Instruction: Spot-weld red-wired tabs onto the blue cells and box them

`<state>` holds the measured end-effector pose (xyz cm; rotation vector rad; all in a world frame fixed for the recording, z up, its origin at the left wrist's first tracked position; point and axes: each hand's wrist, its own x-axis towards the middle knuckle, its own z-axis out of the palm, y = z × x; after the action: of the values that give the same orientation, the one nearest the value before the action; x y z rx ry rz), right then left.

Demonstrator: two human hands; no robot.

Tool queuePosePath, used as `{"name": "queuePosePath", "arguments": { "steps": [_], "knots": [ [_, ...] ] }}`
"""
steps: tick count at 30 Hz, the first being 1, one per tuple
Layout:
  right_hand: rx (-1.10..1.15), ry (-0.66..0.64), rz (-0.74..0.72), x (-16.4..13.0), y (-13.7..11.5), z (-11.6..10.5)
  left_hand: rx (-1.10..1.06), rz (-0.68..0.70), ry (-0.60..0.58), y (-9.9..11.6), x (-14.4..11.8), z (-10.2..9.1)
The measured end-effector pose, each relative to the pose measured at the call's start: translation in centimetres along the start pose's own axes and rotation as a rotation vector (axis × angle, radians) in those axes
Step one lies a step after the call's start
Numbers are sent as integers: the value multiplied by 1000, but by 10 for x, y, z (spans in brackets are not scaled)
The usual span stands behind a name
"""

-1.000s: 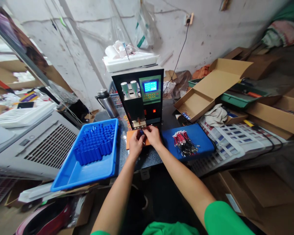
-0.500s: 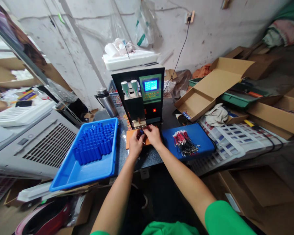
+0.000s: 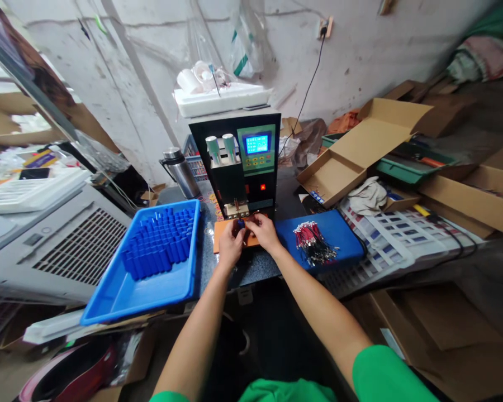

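Blue cylindrical cell (image 3: 240,223) over orange board (image 3: 219,238), toward rear edge, near spot-welder electrodes (image 3: 236,205). Left hand (image 3: 230,241) pinching cell; right hand (image 3: 263,230) alongside, cannot tell grip. Slack hold could tilt cell, misaligning it.

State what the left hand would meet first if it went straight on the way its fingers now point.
For the left hand, probably the pale metal block low on the front of the black box-shaped machine, just ahead; depth is unclear there. A small dark blue piece sits at its fingertips.
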<state>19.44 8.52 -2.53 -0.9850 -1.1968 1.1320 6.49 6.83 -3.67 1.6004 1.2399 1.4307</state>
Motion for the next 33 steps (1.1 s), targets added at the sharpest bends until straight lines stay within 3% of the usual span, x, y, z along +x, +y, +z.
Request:
{"name": "queuePosePath", "arguments": {
  "steps": [11,16,22,33],
  "knots": [
    [-79,-18,-32,-4,-1,1,94,2,10,-2,-3,-7],
    [-69,-18,-13,-8,-2,1,197,-4,120,4,-32,-17],
    [-44,-16,22,-9,-4,0,539,186,270,20,-62,-20],
    [5,-36,78,-10,-7,-3,759,140,256,18,-54,-12]
  ]
}}
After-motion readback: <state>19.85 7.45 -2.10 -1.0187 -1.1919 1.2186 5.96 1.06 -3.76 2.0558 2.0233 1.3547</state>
